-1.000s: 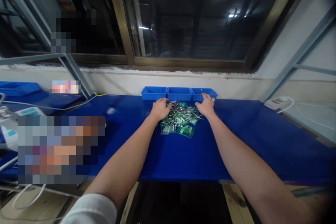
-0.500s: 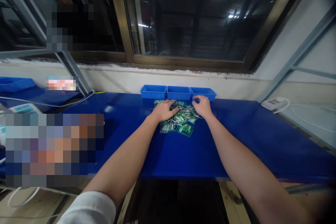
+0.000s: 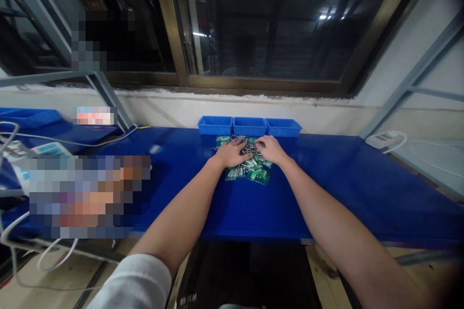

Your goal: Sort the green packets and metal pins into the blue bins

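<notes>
A pile of thin metal pieces [image 3: 250, 147] and small clear-and-green packets [image 3: 259, 175] lies on the blue tabletop. What the metal pieces are is too small to make out. My left hand [image 3: 232, 153] rests palm down over the pile's left side, fingers spread and thumb stretched to the right. At the pile's right edge is my right hand [image 3: 272, 149], its fingers bent loosely and their tips touching the metal pieces. A gap shows between its thumb and forefinger, and I see nothing held there. Both hands cover part of the pile.
Behind the pile, three blue bins [image 3: 249, 126] stand in a row against the wall. A white power strip [image 3: 385, 139] with a cable lies at the right. On the left are another blue bin [image 3: 32, 117], cables and a blurred-out area. Metal frame posts [image 3: 112, 101] rise on both sides.
My right hand has moved left and down onto the pile's right side from just above it. My left hand stays on the pile, its fingers slightly shifted. The view has turned a little left.
</notes>
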The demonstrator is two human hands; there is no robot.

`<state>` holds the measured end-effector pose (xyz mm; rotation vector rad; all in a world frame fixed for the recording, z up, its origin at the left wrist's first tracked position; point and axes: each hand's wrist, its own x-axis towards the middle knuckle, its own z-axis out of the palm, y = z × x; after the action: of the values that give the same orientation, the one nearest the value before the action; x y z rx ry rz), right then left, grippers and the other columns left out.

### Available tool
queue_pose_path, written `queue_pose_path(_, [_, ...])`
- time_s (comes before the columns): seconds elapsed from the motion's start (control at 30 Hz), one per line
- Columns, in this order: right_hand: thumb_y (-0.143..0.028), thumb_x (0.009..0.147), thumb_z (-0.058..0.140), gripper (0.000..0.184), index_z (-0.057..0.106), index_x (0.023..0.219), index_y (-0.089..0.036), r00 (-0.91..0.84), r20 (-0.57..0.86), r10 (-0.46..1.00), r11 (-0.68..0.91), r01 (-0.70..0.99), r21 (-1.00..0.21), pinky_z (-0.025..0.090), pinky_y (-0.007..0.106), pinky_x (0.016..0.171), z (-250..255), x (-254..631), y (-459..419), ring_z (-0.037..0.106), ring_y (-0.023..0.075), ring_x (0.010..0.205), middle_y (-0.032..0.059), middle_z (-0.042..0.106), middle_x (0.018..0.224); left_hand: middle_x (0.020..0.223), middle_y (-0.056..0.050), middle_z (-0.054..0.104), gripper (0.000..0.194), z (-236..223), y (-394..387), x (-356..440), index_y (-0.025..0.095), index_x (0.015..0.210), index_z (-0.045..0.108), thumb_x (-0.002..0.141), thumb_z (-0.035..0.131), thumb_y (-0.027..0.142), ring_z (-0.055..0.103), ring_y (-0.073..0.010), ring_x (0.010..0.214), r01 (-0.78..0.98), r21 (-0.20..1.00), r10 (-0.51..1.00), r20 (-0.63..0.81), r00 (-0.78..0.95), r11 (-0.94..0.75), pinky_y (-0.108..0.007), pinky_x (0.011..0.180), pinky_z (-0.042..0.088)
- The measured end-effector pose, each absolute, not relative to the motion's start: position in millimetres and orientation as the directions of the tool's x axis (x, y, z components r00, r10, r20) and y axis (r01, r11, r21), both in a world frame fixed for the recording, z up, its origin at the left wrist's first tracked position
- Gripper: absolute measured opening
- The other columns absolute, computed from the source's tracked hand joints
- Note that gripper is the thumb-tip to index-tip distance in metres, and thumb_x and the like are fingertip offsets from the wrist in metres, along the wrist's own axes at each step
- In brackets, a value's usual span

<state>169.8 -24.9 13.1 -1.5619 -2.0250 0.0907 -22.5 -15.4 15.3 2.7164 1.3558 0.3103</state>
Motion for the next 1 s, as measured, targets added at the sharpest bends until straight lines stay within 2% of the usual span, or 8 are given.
queue_pose_path(0.1, [-0.034,0.082,0.052,0.020,0.065,0.079,-0.020,-0.163,0.416,0.895,0.331,0.867,-0.373,0.039,0.030,0.079,16.5,164.4,-27.8,0.055,0.0193,0.085,0.0048,0.066,0.084,0.148,-0.010,0.029,0.079,14.4,-14.9,-22.1,0.021,0.141,0.035,0.080,0.028,0.072,0.023,-0.0277,0.137,0.782,0.161,0.798,0.137,0.586,-0.602,-0.042,0.110,0.020])
queue_pose_path(0.2, [-0.045,0.078,0.057,0.028,0.062,0.066,-0.020,-0.202,0.359,0.911,0.326,0.887,-0.328,0.039,0.029,0.069,16.7,159.4,-28.8,0.056,0.0193,0.076,0.0041,0.065,0.073,0.148,-0.010,0.029,0.077,13.3,-14.0,-22.0,0.019,0.140,0.036,0.081,0.029,0.069,0.023,-0.0276,0.137,0.777,0.157,0.792,0.143,0.593,-0.610,-0.042,0.110,0.021])
queue_pose_path(0.37, [-0.035,0.079,0.054,0.023,0.062,0.064,-0.021,-0.187,0.313,0.931,0.288,0.904,-0.316,0.038,0.027,0.065,16.1,157.1,-28.5,0.059,0.0187,0.071,0.0044,0.066,0.070,0.148,-0.011,0.030,0.077,12.3,-13.4,-22.6,0.018,0.139,0.038,0.082,0.031,0.068,0.023,-0.0284,0.137,0.768,0.164,0.785,0.158,0.599,-0.619,-0.042,0.110,0.021])
queue_pose_path(0.57, [-0.027,0.080,0.050,0.021,0.065,0.067,-0.020,0.013,0.455,0.891,0.167,0.920,-0.354,0.037,0.028,0.063,23.1,163.3,-31.7,0.059,0.0200,0.071,0.0072,0.067,0.073,0.144,-0.013,0.038,0.078,14.0,-15.1,-23.6,0.016,0.138,0.039,0.080,0.036,0.069,0.033,-0.0291,0.132,0.759,0.205,0.783,0.242,0.573,-0.618,-0.041,0.107,0.028])
queue_pose_path(0.67, [-0.027,0.081,0.048,0.024,0.064,0.066,-0.018,-0.027,0.551,0.834,0.280,0.881,-0.381,0.038,0.028,0.066,24.2,163.9,-31.3,0.058,0.0185,0.070,0.0064,0.065,0.070,0.135,-0.013,0.049,0.065,17.3,-15.0,-23.0,0.014,0.132,0.045,0.087,0.035,0.060,0.044,-0.0260,0.125,0.717,0.248,0.746,0.380,0.546,-0.651,-0.038,0.103,0.034])
queue_pose_path(0.8, [-0.027,0.081,0.050,0.021,0.064,0.069,-0.018,-0.131,0.566,0.814,0.462,0.736,-0.494,0.040,0.027,0.065,21.7,160.4,-30.8,0.057,0.0157,0.066,0.0038,0.065,0.070,0.107,-0.008,0.066,0.036,21.1,-12.3,-21.6,0.018,0.110,0.062,0.093,0.038,0.038,0.059,-0.0206,0.101,0.652,0.248,0.670,0.504,0.545,-0.717,-0.032,0.090,0.043])
queue_pose_path(0.9, [-0.028,0.079,0.052,0.018,0.065,0.072,-0.018,-0.091,0.550,0.830,0.461,0.665,-0.587,0.041,0.027,0.064,19.5,158.4,-30.7,0.057,0.0156,0.065,0.0028,0.065,0.069,0.091,-0.007,0.068,0.029,22.5,-10.8,-21.2,0.018,0.093,0.067,0.092,0.041,0.031,0.061,-0.0198,0.088,0.650,0.213,0.644,0.535,0.547,-0.729,-0.031,0.081,0.045])
queue_pose_path(1.0, [-0.032,0.077,0.056,0.017,0.065,0.080,-0.018,-0.067,0.533,0.843,0.486,0.519,-0.703,0.044,0.028,0.066,19.0,157.9,-30.4,0.059,0.0165,0.069,0.0026,0.066,0.073,0.085,-0.007,0.068,0.027,22.8,-10.4,-21.7,0.018,0.086,0.068,0.091,0.043,0.029,0.061,-0.0197,0.083,0.680,0.186,0.652,0.541,0.532,-0.709,-0.031,0.077,0.045])
